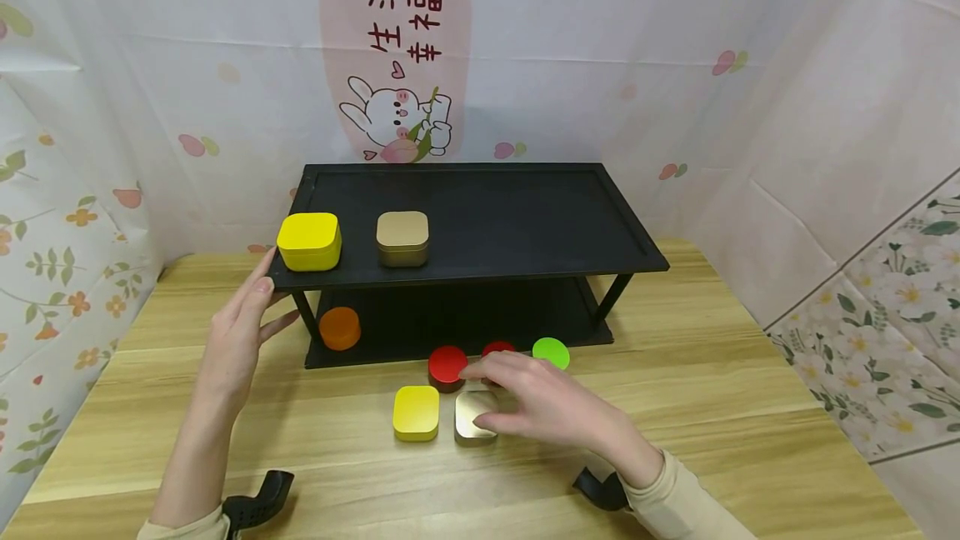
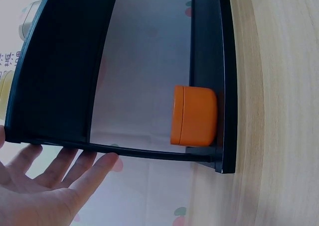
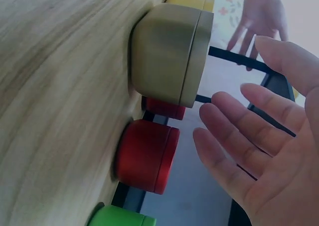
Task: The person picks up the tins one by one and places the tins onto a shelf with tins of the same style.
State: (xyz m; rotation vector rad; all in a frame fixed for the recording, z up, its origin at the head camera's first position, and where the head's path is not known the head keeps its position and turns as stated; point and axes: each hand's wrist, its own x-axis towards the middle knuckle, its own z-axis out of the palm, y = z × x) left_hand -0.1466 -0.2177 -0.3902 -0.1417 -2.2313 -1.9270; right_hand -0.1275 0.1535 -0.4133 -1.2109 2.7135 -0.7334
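Gold tin [image 1: 467, 413] sits on the wood-grain table [image 1: 345, 482], near side of the black two-tier shelf [image 1: 510, 215], printed cloth [image 1: 225, 90] behind. Right hand [image 1: 546, 403] is just over the tin, fingers parted; left hand [image 1: 236, 336], fingers spread, touches the shelf's left end. Count: two gold tins, two yellow tins [image 1: 416, 412], two red tins [image 1: 447, 363], one orange tin [image 1: 340, 329], one green tin [image 1: 551, 353].

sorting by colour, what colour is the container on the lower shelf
Orange; the container shows best in the left wrist view.
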